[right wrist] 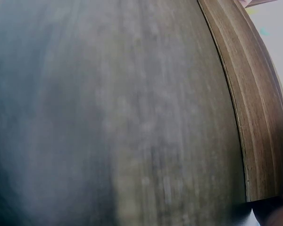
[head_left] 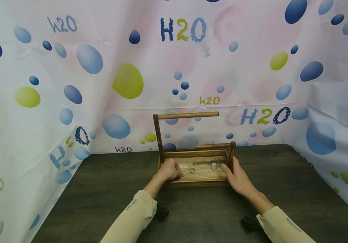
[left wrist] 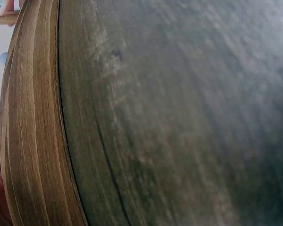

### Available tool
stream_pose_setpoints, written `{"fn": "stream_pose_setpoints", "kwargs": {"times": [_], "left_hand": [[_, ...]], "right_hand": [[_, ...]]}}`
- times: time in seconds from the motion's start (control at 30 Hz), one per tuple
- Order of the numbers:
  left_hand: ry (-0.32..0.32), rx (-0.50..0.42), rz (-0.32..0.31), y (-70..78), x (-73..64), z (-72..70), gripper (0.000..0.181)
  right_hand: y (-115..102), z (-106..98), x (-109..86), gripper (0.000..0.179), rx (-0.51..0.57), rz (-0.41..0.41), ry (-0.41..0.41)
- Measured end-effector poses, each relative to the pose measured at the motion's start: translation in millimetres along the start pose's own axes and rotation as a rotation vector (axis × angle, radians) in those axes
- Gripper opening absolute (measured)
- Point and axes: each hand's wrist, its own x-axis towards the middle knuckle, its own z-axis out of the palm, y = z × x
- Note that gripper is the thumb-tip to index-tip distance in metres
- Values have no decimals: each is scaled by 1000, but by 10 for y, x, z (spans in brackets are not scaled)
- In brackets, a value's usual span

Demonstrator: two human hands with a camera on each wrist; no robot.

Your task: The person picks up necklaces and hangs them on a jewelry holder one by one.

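A wooden jewellery stand [head_left: 186, 184] has a shallow tray base and two upright posts with crossbars, the left one taller. My left hand [head_left: 168, 169] reaches into the tray's left end, fingers curled downward. A small shiny piece [head_left: 182, 176] lies at those fingertips; whether they pinch it is unclear. My right hand [head_left: 240, 179] grips the tray's right end, thumb over the rim and fingers at the outer side. Inside the tray are a ring-shaped piece [head_left: 192, 170], thin chains and a beaded cluster [head_left: 215, 165]. Both wrist views show mostly the front wall [left wrist: 33, 117].
The stand is on a dark wood-grain table [head_left: 204, 212]. A white curtain [head_left: 247, 40] with coloured dots and lettering hangs behind and at both sides. Black wrist straps [head_left: 250, 223] show below the forearms.
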Motion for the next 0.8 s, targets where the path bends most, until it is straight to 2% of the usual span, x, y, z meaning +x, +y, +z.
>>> {"fn": "stream_pose_setpoints", "kwargs": {"times": [0.2, 0.37, 0.47, 0.6, 0.8], "left_hand": [[-12, -4, 20, -25, 8, 20, 25], [-17, -68, 61, -43, 12, -1, 43], [-16, -187, 87, -57, 26, -36, 41], [-4, -356, 114, -45, 56, -97, 24], [-13, -569, 55, -9, 91, -145, 22]], "right_hand": [[-9, 5, -8, 79, 3, 3, -3], [-19, 8, -22, 78, 1, 8, -3], [-23, 5, -28, 78, 6, 9, -6], [-18, -5, -19, 78, 14, 4, -7], [-20, -16, 1, 79, 10, 7, -9]]}}
